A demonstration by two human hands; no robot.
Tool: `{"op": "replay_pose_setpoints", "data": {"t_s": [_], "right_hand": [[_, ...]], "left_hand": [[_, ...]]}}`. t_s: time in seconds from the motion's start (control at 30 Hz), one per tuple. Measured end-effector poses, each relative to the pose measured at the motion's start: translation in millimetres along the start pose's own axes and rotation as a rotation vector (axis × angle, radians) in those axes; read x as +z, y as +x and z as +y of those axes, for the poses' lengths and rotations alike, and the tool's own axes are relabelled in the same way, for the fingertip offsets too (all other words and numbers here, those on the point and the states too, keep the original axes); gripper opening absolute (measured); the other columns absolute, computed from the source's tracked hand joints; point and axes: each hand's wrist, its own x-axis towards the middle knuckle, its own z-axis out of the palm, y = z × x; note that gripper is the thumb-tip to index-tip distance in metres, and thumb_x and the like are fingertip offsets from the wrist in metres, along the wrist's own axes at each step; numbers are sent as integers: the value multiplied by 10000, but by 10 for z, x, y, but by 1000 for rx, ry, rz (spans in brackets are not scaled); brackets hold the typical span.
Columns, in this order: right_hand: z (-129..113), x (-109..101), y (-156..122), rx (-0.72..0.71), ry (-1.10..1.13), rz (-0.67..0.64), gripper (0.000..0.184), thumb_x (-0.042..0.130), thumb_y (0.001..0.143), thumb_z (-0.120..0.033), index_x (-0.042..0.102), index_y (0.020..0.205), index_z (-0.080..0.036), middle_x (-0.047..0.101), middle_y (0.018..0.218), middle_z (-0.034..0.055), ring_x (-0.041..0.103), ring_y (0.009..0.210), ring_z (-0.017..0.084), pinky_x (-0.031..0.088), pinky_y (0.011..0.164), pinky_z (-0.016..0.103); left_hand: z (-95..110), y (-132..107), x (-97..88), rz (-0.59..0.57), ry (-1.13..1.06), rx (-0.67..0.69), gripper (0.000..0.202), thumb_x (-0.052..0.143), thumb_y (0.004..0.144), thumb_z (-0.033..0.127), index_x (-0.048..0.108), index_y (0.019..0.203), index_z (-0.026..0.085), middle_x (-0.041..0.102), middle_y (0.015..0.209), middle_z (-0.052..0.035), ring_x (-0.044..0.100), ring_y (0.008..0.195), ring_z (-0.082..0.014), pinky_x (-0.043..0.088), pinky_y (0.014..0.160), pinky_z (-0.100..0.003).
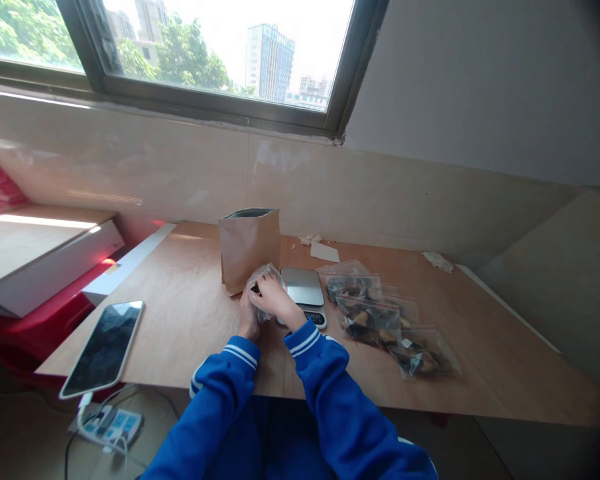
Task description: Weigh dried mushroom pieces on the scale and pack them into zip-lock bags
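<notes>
The left hand [249, 319] is cupping a clear plastic bag [266, 275] from below while the right hand [274, 297] is clasping it from above, so both hands are grasping it, with dark pieces showing through the film. The bag is being held just above the wooden surface [180, 320], between an upright kraft paper pouch [249, 250] with an open top and a digital kitchen scale [303, 287], close beside both. To the right of the scale, three filled zip bags [370, 320] of dark dried pieces are lying in an overlapping row, running toward the front edge. A smartphone [103, 348] is lying near the left edge of the surface, and a white power strip [111, 427] with plugged-in cables is sitting on the floor below it. Blue sleeves [320, 373] with white stripes are reaching in from the bottom of the view.
</notes>
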Motion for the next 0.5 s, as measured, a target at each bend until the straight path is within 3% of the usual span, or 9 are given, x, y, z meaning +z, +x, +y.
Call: {"op": "replay_pose_setpoints", "data": {"t_s": [0.27,0.5], "right_hand": [[47,-32,-24,-86,232,-31,36,623,735,-163,599,760,-152,639,793,47,553,746,177,420,718,270],[-62,-83,-80,-132,198,-73,222,544,720,-99,463,529,-179,578,645,31,481,616,136,355,591,250]], "left_hand": [[47,-35,-5,51,-69,21,242,520,864,381,615,885,159,699,980,-117,614,1075,-268,482,923,-357],[43,-67,-40,76,-33,49,162,553,841,323,606,878,174,697,965,-81,603,1083,-255,474,934,-355]]}}
